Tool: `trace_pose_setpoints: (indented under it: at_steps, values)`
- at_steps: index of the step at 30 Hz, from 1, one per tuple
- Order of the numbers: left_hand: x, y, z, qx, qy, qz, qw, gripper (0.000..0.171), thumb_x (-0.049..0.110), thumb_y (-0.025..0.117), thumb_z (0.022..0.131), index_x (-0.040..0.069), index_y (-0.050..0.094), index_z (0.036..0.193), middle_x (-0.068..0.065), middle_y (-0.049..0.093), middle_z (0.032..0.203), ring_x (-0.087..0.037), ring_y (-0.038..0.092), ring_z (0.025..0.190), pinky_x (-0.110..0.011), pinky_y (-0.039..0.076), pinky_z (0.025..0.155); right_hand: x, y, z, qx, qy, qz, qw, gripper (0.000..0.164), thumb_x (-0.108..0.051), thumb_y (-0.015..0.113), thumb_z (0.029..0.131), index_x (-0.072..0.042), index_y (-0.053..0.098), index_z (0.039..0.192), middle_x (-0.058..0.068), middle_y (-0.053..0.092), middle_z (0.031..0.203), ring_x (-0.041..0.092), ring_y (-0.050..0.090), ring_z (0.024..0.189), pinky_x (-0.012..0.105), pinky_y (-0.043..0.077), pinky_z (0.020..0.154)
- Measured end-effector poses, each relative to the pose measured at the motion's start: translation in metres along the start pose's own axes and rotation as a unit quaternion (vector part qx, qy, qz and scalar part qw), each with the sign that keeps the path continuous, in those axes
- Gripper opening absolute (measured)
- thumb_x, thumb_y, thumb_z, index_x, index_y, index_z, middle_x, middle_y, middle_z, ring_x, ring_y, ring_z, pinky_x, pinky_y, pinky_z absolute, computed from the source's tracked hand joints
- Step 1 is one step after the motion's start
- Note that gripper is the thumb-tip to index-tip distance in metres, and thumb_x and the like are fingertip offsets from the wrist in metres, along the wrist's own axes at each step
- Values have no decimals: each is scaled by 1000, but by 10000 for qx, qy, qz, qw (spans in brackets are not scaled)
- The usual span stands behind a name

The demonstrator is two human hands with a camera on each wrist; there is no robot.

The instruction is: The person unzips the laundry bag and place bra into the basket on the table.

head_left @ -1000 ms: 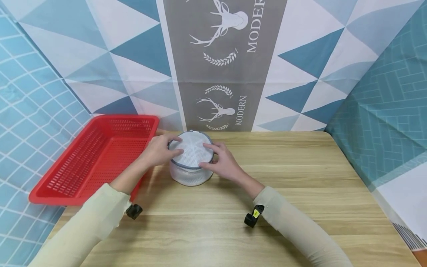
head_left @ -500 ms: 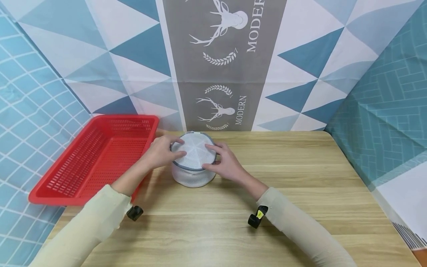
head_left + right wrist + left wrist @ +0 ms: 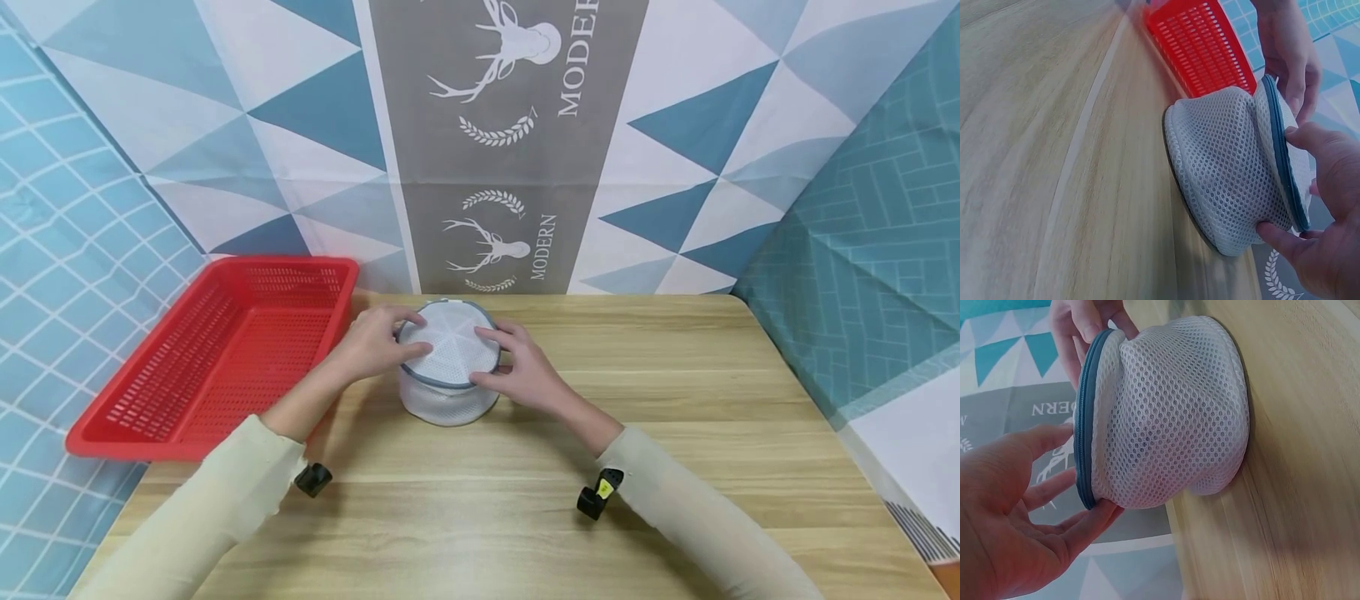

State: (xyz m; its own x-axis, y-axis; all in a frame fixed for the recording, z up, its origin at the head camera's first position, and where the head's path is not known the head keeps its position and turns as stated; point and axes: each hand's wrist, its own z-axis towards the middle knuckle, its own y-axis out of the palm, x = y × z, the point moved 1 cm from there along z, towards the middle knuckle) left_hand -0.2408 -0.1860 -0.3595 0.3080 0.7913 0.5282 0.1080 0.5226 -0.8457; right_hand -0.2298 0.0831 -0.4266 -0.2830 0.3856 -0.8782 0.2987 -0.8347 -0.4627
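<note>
A round white mesh laundry bag with a grey-blue zipper around its top stands on the wooden table, near the far edge. My left hand holds its top rim from the left, thumb over the lid and fingers at the side. From the right, my right hand grips the same rim between thumb and fingers. Both wrist views show the mesh side wall, creased and slightly sagging, below the zipper. In the right wrist view the lower edge of the bag meets the tabletop. What the bag contains, if anything, cannot be made out.
A red perforated plastic basket sits at the left of the table, close to my left forearm. Behind the table hangs a patterned cloth with triangles and deer heads. Tiled-pattern cloths flank both sides.
Both hands and the mesh laundry bag between them have shifted a little to the right and slightly nearer to me. The grip looks the same, and the basket stays put.
</note>
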Motion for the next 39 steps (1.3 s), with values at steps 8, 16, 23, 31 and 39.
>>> trace_pose_setpoints:
  at_steps: [8, 16, 23, 31, 39]
  values:
    - [0, 4, 0, 75, 60, -36, 9999, 46, 27, 86, 96, 4, 79, 134, -26, 77, 138, -40, 70, 116, -59, 62, 100, 2, -6, -5, -58, -15, 5, 10000, 74, -13, 90, 96, -5, 58, 162, 29, 32, 180, 49, 54, 156, 46, 65, 110]
    - [2, 2, -6, 73, -341, -351, 9988, 57, 25, 80, 101, 4, 67, 152, -25, 67, 156, -49, 72, 136, -61, 64, 110, -1, -10, -9, -29, -187, 92, 9998, 78, -14, 90, 96, -9, 56, 165, 31, 30, 179, 52, 52, 157, 50, 64, 111]
    - [5, 7, -10, 267, -283, -451, 9982, 53, 22, 77, 103, 4, 67, 152, -26, 67, 157, -48, 66, 143, -64, 57, 119, -2, -11, -10, -91, -511, -209, 9984, 82, -13, 93, 92, -14, 56, 166, 24, 29, 184, 50, 44, 165, 56, 64, 108]
    - [2, 14, -13, 273, -326, -552, 9976, 48, 18, 77, 102, 3, 71, 147, -26, 64, 161, -48, 59, 152, -65, 52, 125, -2, -7, -11, -148, -778, -421, 9960, 69, -11, 93, 92, -6, 65, 155, 28, 42, 177, 52, 51, 159, 54, 66, 105]
    - [3, 18, -13, 245, -440, -655, 9966, 46, 19, 79, 102, 4, 73, 145, -26, 63, 161, -48, 59, 151, -62, 58, 119, 1, -10, -13, -177, -727, -497, 9960, 67, -10, 92, 93, -7, 66, 155, 30, 45, 172, 52, 53, 158, 53, 65, 108]
